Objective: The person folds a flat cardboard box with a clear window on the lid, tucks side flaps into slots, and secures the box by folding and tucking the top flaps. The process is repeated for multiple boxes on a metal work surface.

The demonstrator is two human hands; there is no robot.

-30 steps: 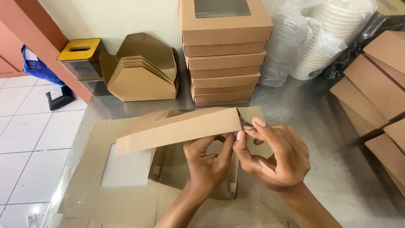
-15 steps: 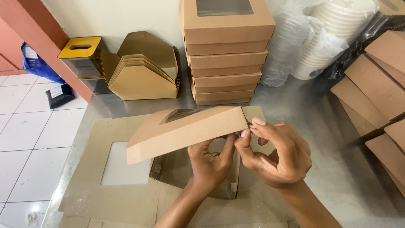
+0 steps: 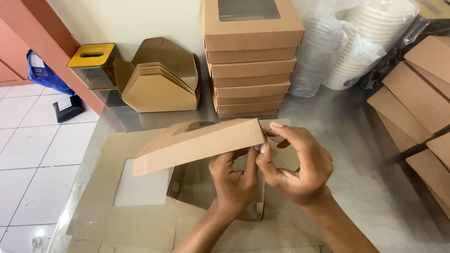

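I hold a brown cardboard window box (image 3: 197,145), half folded, above a metal table (image 3: 356,140). Its lid panel is tilted, the left end lower. My left hand (image 3: 233,180) reaches under the lid and grips the box's right front corner from below. My right hand (image 3: 295,161) pinches the same corner from the right, thumb and forefinger on the flap. The box's darker inside wall (image 3: 197,187) shows beneath the lid.
Flat unfolded box blanks (image 3: 126,206) with a window cut-out lie under my hands. A stack of finished window boxes (image 3: 251,61) stands behind, nested brown takeaway boxes (image 3: 159,82) to its left, bagged white cups (image 3: 361,42) and more flat boxes (image 3: 417,103) at right. Tiled floor lies left.
The lid panel has tilted further and shifted slightly right. Both hands have stayed at the right corner, fingers closing more tightly on the flap.
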